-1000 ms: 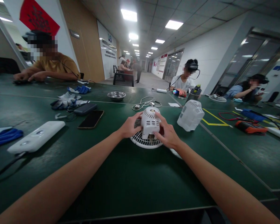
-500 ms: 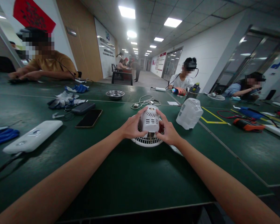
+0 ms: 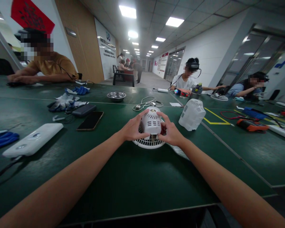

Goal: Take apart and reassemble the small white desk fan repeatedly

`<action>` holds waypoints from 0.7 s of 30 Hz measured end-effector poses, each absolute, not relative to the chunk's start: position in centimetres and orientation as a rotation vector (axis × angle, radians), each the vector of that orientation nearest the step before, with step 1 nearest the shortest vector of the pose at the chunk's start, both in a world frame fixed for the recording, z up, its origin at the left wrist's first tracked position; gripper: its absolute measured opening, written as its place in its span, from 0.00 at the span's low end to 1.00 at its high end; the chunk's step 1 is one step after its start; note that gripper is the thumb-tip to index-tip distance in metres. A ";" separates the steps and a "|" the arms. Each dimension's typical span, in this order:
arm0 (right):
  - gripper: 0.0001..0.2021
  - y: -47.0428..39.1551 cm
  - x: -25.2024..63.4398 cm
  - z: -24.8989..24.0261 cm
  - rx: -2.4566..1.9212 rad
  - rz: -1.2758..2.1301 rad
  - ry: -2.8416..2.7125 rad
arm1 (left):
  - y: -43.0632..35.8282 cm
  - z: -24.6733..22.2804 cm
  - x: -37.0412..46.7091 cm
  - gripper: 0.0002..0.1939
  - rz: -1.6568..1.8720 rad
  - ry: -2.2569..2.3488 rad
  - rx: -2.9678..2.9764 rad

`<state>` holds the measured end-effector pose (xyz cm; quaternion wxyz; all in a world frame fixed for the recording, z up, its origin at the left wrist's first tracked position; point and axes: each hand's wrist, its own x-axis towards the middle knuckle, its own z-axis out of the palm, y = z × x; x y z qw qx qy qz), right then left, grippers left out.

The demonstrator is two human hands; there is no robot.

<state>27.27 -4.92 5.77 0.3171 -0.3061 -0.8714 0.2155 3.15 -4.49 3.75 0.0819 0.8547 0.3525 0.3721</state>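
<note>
As I look down through the head camera, bare green tabletop (image 3: 142, 183) lies nearest me, with a white device (image 3: 33, 141) on a dark cable off to the left. A pale item (image 3: 179, 152) sits partly hidden beneath the right wrist; I can't tell what it is.

Just beyond, the left hand (image 3: 133, 128) and right hand (image 3: 172, 132) are curved partway open around a slotted white housing (image 3: 152, 123), one on each flank, fingers high and thumbs by its lower edge. The housing stands over a round white grille (image 3: 149, 145), roughly in the middle of my view. I judge the step in hand to be a two-handed adjustment of this housing; whether it is being seated or freed I can't tell. To my mind the next move calls for even pressure from both sides, keeping the grille flat.

A dark phone (image 3: 90, 121) lies to the left, a loose white cover (image 3: 192, 114) to the right. Farther off are a white cable (image 3: 144, 102), a metal bowl (image 3: 116, 96) and a co-worker in white (image 3: 184, 83).
</note>
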 end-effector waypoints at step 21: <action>0.10 0.4 32.3 3.8 -1.038 0.435 -1.809 | -1.0 1.0 0.1 0.19 1.543 1.849 2.113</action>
